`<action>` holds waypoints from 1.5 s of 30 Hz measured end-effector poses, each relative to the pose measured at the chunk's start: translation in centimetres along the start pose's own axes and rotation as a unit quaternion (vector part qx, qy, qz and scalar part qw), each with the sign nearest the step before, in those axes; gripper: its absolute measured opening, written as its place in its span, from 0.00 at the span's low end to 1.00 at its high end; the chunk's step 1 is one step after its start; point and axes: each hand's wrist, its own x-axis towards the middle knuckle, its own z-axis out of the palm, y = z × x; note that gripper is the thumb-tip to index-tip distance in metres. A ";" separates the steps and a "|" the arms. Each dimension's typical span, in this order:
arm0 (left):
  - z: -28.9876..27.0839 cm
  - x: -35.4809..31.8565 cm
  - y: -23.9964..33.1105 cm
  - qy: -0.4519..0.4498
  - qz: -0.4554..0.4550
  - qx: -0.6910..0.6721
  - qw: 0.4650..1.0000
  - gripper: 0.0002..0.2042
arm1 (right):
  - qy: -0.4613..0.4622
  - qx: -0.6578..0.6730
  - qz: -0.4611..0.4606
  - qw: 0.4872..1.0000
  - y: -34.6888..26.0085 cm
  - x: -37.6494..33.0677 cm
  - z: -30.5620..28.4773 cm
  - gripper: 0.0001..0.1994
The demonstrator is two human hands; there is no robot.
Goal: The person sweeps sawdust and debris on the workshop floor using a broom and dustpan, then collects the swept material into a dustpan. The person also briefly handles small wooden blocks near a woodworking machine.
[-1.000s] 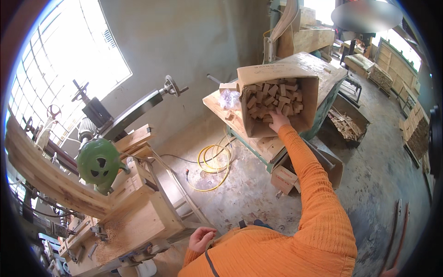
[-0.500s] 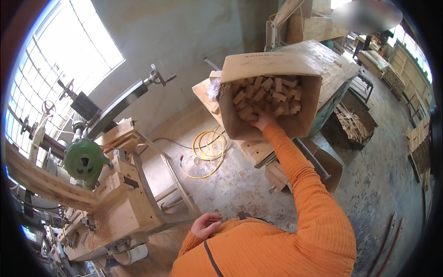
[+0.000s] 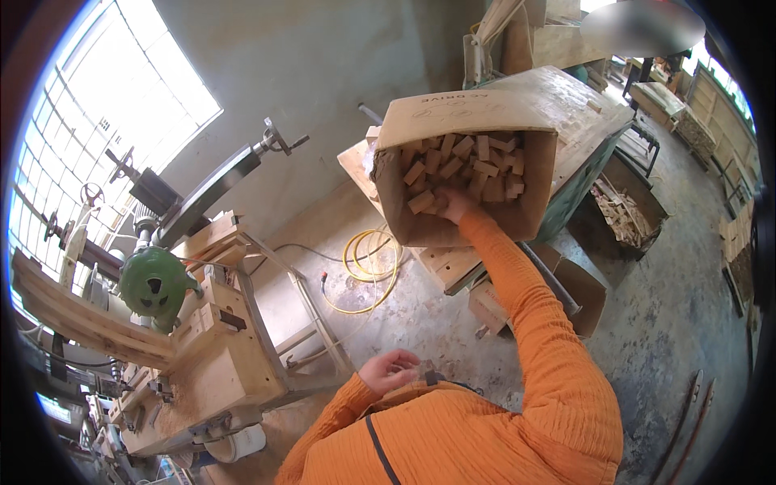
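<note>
A cardboard box (image 3: 517, 220) rests tipped toward me, its mouth facing me, with many small wooden blocks (image 3: 483, 166) piled loosely inside. Deep in that mouth is my right hand (image 3: 456, 205), its fingers curled round a wooden block at the lower left of the pile. Neighbouring blocks partly hide the fingertips. My left hand (image 3: 390, 372) hovers in front of my waist, fingers loosely bent and apart, with nothing in it.
The box stands by a worktable (image 3: 570, 105). At left is a wooden-framed machine with a green motor (image 3: 152, 284). A coiled yellow hose (image 3: 368, 295) lies on the floor. Beneath the table are a bin of wood scraps (image 3: 626, 214) and another carton (image 3: 584, 295).
My left hand has risen and shifted right, away from the belly. Among the blocks, my right hand has moved slightly left, and the view has shifted a little.
</note>
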 end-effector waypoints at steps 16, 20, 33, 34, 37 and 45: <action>1.2 12.0 5.2 0.224 0.201 -0.331 0.895 0.24 | 0.194 -0.036 -0.195 0.961 -6.6 -14.0 0.5 0.20; 1.8 11.2 4.4 0.251 0.224 -0.428 0.839 0.16 | 0.139 0.047 -0.217 0.965 -8.3 -16.1 1.8 0.21; -0.8 6.1 0.9 0.168 0.125 -0.549 0.809 0.15 | -0.033 0.301 -0.121 0.945 -10.1 -17.3 5.1 0.18; -0.7 5.9 0.7 0.164 0.117 -0.549 0.811 0.16 | -0.040 0.281 -0.108 0.953 -10.2 -17.5 5.6 0.18; -0.7 5.5 -0.2 0.186 0.110 -0.566 0.795 0.21 | -0.013 0.332 -0.053 0.942 -10.2 -17.6 6.9 0.14; -1.7 5.2 -0.1 0.233 0.191 -0.522 0.798 0.20 | -0.049 0.373 -0.021 0.926 -8.7 -17.5 8.0 0.12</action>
